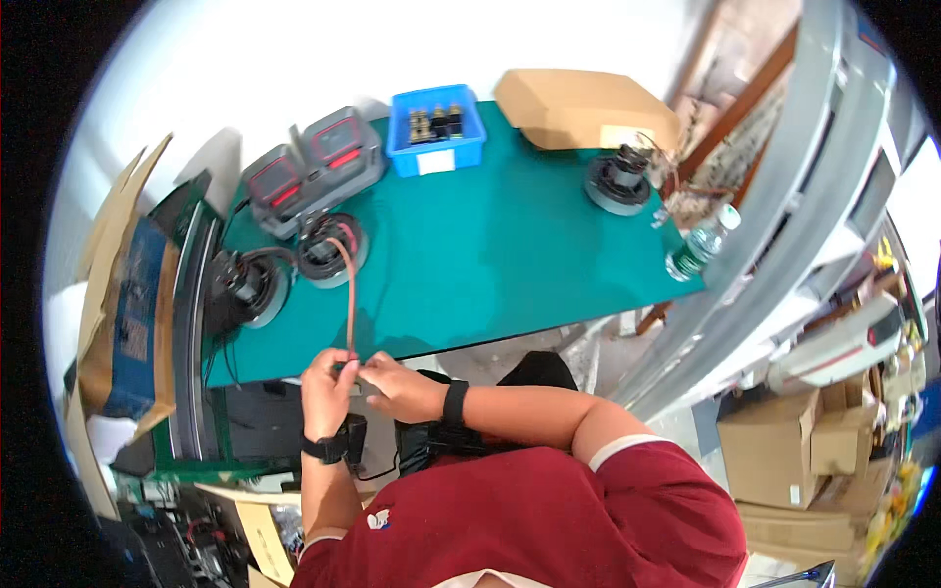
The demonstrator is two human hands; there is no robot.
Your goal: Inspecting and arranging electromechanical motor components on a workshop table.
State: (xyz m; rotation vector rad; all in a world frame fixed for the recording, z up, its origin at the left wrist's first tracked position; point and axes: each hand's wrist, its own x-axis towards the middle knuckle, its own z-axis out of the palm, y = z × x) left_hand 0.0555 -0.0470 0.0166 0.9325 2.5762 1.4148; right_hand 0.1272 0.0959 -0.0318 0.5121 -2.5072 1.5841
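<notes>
A reddish-brown cable (pixel 351 299) runs from the top of a round black-and-grey motor (pixel 338 267) toward me, past the near edge of the green table mat. Its end is pinched in the fingertips of my left hand (pixel 327 388). Close beside it, my right hand (pixel 404 390) has its fingers curled together at the same cable end. The exact tip is too small to make out between the fingers. To the left stands a second motor (pixel 257 292) of the same kind, with a dark cable arching from it.
Behind the motors sits a grey double charger-like unit (pixel 338 139) with red marks. A blue bin (pixel 436 162) holds several dark cylindrical parts. Farther right are a cardboard box (pixel 588 103), a third motor (pixel 619 184) and a plastic bottle (pixel 701 245) near metal posts (pixel 755 225).
</notes>
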